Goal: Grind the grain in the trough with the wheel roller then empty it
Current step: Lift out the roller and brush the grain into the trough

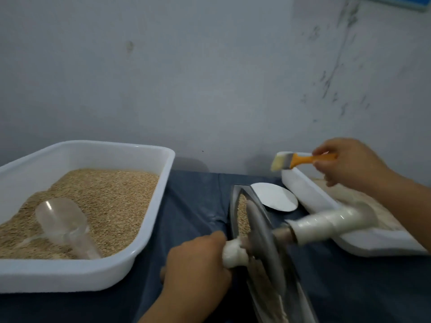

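Inside narrow trough (235, 206), coarse tan grain (242, 215)

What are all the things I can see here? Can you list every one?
big tub: one, white, left, full of tan grain
scoop: one, clear, lying on that grain
trough: one, dark metal, middle, grain inside
wheel roller: one, grey disc with white handles, in the trough
small disc: one, white, behind the trough
second tub: one, white, right
brush: one, orange handle, pale bristles
cloth: one, dark blue, underneath
left hand: grips the roller's left handle
right hand: holds the brush
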